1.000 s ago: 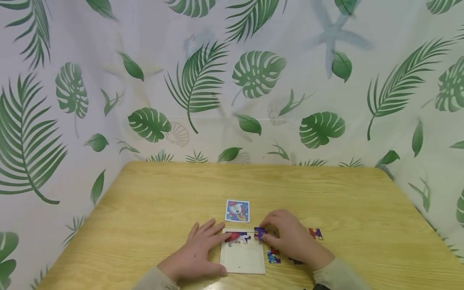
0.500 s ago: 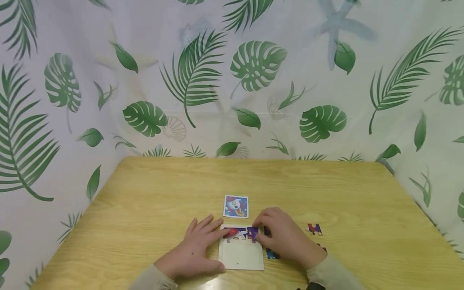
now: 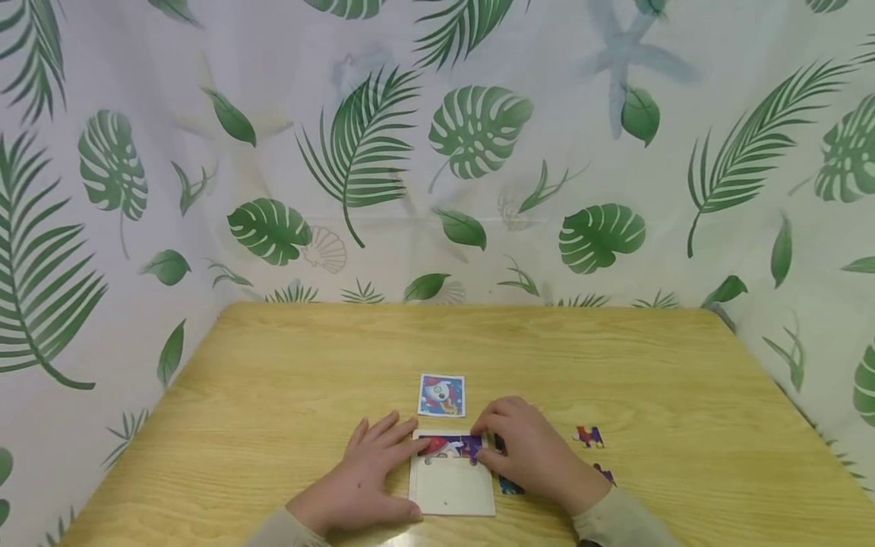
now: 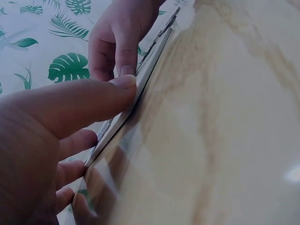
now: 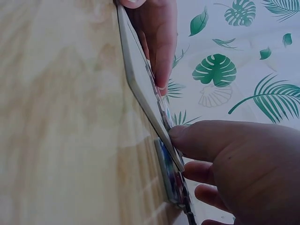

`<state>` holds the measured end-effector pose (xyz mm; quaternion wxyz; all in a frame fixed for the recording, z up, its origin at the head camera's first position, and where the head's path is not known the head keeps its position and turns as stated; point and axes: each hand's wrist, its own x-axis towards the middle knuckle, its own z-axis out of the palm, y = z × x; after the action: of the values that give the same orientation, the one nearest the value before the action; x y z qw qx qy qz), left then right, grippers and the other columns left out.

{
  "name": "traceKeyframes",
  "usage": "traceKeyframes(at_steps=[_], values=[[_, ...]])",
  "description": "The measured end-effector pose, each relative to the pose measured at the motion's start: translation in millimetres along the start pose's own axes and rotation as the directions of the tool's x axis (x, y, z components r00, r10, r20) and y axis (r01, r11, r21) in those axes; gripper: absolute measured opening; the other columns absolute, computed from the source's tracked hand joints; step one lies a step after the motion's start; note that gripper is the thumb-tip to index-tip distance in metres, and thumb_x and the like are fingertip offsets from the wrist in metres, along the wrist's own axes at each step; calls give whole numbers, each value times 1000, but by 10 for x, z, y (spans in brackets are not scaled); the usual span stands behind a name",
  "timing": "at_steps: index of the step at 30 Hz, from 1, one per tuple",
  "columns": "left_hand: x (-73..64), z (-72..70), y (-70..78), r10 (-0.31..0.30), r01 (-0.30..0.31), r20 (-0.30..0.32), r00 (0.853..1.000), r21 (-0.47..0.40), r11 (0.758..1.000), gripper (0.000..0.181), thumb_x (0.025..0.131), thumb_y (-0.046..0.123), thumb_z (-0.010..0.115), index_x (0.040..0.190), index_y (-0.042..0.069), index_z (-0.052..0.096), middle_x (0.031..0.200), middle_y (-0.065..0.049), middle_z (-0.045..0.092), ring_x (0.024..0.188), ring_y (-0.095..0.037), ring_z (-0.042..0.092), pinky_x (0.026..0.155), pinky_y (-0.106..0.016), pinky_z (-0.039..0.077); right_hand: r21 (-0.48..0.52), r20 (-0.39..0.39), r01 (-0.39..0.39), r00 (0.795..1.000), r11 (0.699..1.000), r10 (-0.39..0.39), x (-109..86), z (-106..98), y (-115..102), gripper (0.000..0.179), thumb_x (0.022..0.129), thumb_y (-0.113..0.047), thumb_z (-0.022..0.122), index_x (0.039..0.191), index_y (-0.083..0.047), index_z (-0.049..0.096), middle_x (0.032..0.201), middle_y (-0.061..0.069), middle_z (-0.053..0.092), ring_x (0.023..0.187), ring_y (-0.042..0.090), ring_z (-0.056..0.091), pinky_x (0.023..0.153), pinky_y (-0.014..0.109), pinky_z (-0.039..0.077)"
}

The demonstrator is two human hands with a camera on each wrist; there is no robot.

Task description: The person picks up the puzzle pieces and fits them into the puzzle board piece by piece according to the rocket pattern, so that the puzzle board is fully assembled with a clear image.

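A pale square puzzle tray [image 3: 453, 490] lies near the table's front, its top row filled with rocket-picture pieces [image 3: 439, 445]. My left hand [image 3: 362, 480] spreads over the tray's left side; its index fingertip rests on the red part of the picture, and its thumb touches the near left corner. At the top right corner of the tray, my right hand [image 3: 536, 456] holds a purple puzzle piece [image 3: 470, 447] between thumb and fingers. That piece lies against its neighbour. In the right wrist view, the right thumb [image 5: 197, 138] touches the tray's edge.
Behind the tray lies a reference picture card [image 3: 441, 396]. Loose pieces sit to the right: a red and purple piece [image 3: 589, 436], a purple piece [image 3: 604, 472] and a blue piece [image 3: 509, 486] partly under the right hand. A leaf-print curtain [image 3: 437, 152] borders the table.
My right hand has moved left with the purple piece, from the tray's right edge into the top right corner beside the other pieces. The left hand keeps its place on the tray.
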<state>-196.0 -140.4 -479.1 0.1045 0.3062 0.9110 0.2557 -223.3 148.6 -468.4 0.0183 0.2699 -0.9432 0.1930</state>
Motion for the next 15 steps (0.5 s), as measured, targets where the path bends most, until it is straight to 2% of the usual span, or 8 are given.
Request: traceKeyframes(at_steps=[10,15], values=[[4,19,-23,13,-13,-10,1000,13,1000,89,80,65,71,156,31,41,166,1,25,154,-33,9,117,-65,-4,5,-14,23,1000,1000,-23,-14,-10,8,22,88,-32,78,107,-23,74,114,-6,64,117,20,55,104,48,44],[-11,-10,-28,18,-18,0,1000,-18,1000,90,78,60,75,156,31,40,165,0,26,154,-32,9,117,-64,-3,16,-23,52,998,998,-52,-19,-12,2,22,88,-32,78,108,-24,76,114,-7,64,116,19,55,104,48,45]])
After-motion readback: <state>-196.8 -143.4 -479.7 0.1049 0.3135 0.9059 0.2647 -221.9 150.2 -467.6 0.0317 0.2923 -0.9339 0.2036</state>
